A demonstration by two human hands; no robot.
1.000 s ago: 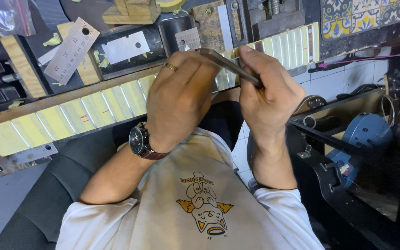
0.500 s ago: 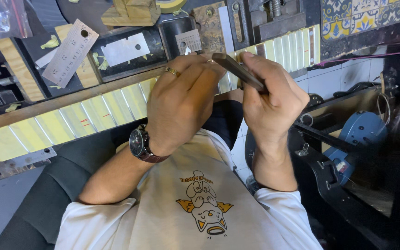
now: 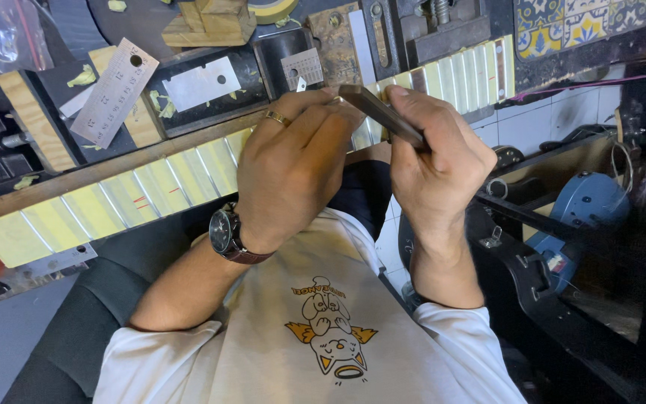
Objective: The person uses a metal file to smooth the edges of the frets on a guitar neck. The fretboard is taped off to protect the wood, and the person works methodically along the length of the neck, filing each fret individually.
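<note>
Both hands grip a flat metal file (image 3: 381, 114): the right hand (image 3: 437, 161) clamps its near end, the left hand (image 3: 291, 173) its far end, pressing it on the taped guitar neck (image 3: 151, 191). A steel ruler (image 3: 110, 93) lies beyond.

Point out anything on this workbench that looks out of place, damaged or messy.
Torn scraps of yellow tape lie scattered on the dark bench top beside the steel ruler. The ruler lies askew. Red pencil marks show on the masked fingerboard. Nothing looks broken or spilled.
</note>
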